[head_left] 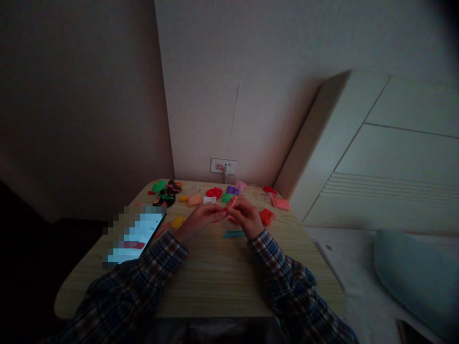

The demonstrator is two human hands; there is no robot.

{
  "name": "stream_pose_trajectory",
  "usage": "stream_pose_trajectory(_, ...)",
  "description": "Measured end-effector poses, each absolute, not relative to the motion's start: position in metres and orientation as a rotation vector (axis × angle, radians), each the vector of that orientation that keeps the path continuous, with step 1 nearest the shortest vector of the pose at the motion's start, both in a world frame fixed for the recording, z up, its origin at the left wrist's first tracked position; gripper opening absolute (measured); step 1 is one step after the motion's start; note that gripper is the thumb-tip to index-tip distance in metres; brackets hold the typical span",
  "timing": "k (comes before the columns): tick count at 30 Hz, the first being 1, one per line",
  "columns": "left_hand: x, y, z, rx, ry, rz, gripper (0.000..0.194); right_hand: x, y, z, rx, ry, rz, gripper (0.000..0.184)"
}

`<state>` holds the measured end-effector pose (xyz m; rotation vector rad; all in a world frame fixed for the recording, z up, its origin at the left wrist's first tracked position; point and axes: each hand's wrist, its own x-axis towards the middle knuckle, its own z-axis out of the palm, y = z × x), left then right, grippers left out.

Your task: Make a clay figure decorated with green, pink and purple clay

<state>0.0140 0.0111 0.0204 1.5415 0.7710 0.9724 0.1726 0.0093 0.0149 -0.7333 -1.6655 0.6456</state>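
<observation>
My left hand (pixel 201 220) and my right hand (pixel 248 218) meet above the middle of the wooden table. Fingers of both are pinched on a thin pink-orange piece of modelling clay (pixel 231 204), whose exact shape is too small to make out. Beneath my right hand lie blue-green modelling tools (pixel 233 234). A red-orange packet (pixel 267 217) is just right of it. Near my left wrist are a yellow lump (pixel 178 222) and a thin orange-red stick (pixel 163 229). Behind my hands sit a green packet (pixel 227 197) and a white packet (pixel 209 200).
A lit tablet or phone (pixel 139 234), partly pixelated, lies at the table's left. Dark and green clay shapes (pixel 167 197) stand at the back left. Pink packets (pixel 280 203) are at the back right. Behind the table (pixel 215 282) is a wall socket (pixel 223 166) with a plug.
</observation>
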Motion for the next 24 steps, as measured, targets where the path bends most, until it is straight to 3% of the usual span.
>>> stream_pose_trajectory(7, 0.0147, 0.0091, 0.0246, 1.53, 0.784, 1.011, 0.025, 0.1722, 0.0121, 0.0085, -0.737, -1.613, 0.769, 0.021)
stream_pose_trajectory(24, 0.0146, 0.0095, 0.0218, 1.498, 0.746, 1.006, 0.025, 0.1732, 0.0102, 0.0106, -0.746, -1.653, 0.675, 0.018)
